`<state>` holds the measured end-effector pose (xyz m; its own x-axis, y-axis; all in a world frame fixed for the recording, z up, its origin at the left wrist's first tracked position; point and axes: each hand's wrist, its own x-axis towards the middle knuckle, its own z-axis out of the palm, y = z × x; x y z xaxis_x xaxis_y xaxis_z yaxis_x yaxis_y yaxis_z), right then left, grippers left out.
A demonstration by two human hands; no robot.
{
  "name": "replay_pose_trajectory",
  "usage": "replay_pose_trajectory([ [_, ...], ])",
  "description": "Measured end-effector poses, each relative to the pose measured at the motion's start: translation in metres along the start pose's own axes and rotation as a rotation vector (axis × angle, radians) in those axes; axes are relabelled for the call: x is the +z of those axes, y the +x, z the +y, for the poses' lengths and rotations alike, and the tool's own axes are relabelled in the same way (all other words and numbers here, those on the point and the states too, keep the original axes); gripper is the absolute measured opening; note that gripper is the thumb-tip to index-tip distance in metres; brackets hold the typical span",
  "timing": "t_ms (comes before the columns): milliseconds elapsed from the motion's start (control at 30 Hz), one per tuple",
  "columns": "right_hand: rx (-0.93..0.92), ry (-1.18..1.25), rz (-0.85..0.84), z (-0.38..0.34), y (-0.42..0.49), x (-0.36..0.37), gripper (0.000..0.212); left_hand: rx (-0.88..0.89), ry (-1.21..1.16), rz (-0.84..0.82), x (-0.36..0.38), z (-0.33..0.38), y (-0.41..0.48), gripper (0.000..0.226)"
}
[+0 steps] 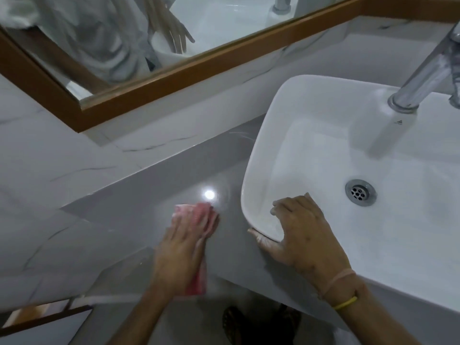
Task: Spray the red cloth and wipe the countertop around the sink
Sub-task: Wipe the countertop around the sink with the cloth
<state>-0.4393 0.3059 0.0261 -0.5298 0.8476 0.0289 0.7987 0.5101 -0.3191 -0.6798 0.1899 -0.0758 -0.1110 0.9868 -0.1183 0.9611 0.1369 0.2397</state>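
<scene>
My left hand [180,255] lies flat on the red cloth [199,216], pressing it onto the grey countertop [129,220] left of the sink. The cloth shows beyond my fingertips and beside my palm. My right hand [296,230] grips the near left corner of the white sink [261,155], fingers over the rim and thumb under its edge. No spray bottle is in view.
A chrome tap [423,78] stands at the back right of the sink, and the drain [360,192] sits in the basin. A wood-framed mirror [174,78] hangs on the marble wall behind. The counter's front edge runs just below my wrists, with the floor beneath.
</scene>
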Motion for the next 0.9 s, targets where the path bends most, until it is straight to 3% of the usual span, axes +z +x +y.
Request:
replay_pose_trajectory([
  [100,0.006,0.022,-0.012,-0.001,0.001,-0.002,0.056,-0.114,0.050,0.005,-0.022,-0.044,0.024,0.055],
  [200,-0.001,0.015,0.007,-0.002,0.000,-0.003,0.057,-0.254,0.039,0.094,-0.029,-0.038,0.087,0.058],
  [333,0.007,-0.008,0.044,-0.002,-0.001,0.000,0.057,-0.123,0.084,0.111,-0.015,0.019,0.139,0.055],
  [467,-0.010,-0.058,0.052,-0.002,-0.001,-0.002,0.059,0.059,0.025,0.036,0.002,0.041,0.081,0.052],
  [533,-0.016,-0.074,0.078,-0.006,-0.002,-0.007,0.065,0.096,0.108,-0.021,0.006,0.027,0.049,0.052],
  [667,0.011,0.018,0.203,-0.027,-0.035,-0.011,0.057,0.040,0.108,-0.076,-0.006,-0.009,0.048,0.054],
  [800,-0.004,0.041,0.306,-0.065,-0.088,0.012,0.038,-0.020,0.122,-0.022,-0.024,-0.030,0.119,0.057],
  [900,0.223,0.210,0.222,-0.084,-0.100,0.029,0.040,-0.094,0.131,0.013,-0.025,-0.015,0.152,0.057],
])
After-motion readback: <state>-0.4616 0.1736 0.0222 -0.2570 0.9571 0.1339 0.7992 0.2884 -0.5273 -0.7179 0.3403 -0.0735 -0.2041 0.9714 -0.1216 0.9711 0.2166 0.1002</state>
